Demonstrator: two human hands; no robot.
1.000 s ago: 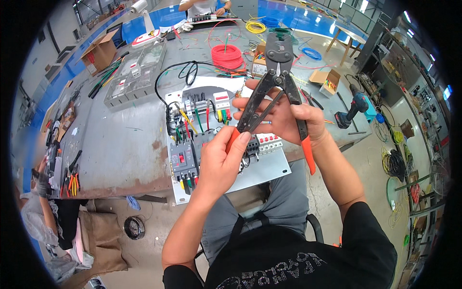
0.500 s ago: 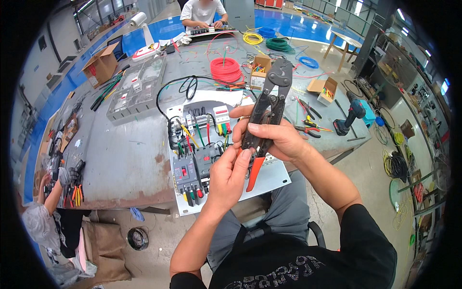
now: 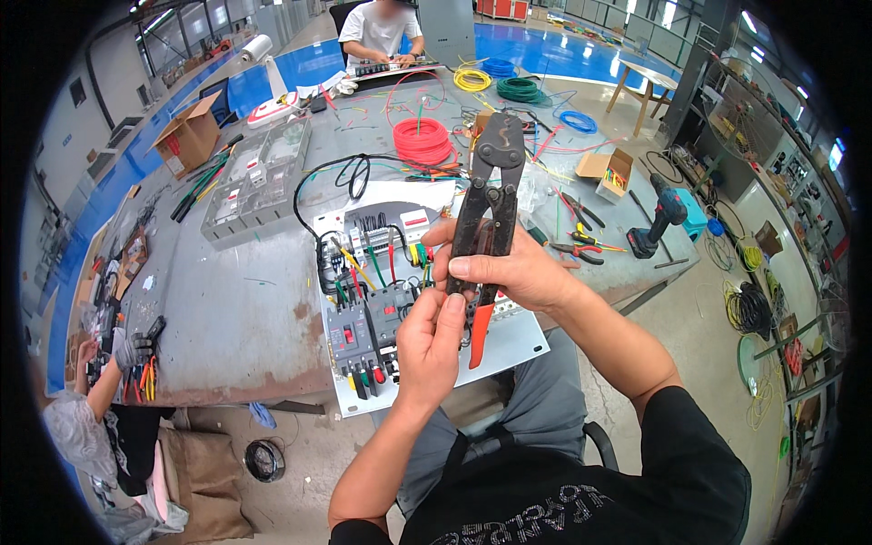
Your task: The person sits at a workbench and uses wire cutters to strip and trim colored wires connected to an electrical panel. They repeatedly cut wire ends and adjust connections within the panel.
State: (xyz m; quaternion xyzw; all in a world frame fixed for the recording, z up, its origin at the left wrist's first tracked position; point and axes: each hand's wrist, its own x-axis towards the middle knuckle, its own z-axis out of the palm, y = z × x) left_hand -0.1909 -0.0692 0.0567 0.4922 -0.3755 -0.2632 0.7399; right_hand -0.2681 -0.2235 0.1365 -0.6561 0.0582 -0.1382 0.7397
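Both my hands hold black crimping pliers (image 3: 491, 204), jaws upward, over a wired electrical panel (image 3: 440, 381). My right hand (image 3: 527, 270) is wrapped round the middle of the pliers, with its thumb across the front. Closed at their lower left is my left hand (image 3: 431, 341), its thumb pressed near the handle it covers. An orange-red handle grip (image 3: 481, 334) shows between my hands; the other grip is hidden. On the panel sit a circuit breaker (image 3: 348, 336) with a red switch, and upright red, green and yellow wires (image 3: 375, 256). My hands cover part of the panel.
A coil of red wire (image 3: 421, 142) and a compartment tray (image 3: 259, 182) lie on the grey table (image 3: 227, 318). To the right are pliers (image 3: 581, 211), a cordless drill (image 3: 661, 218) and a small carton (image 3: 607, 173). Co-workers sit at the far side (image 3: 381, 36) and the left (image 3: 86, 427).
The crimping pliers stand slightly more upright, both hands still on them. The whole view has shifted a little. At the left, a co-worker's gloved hand has moved, with a dark object near it.
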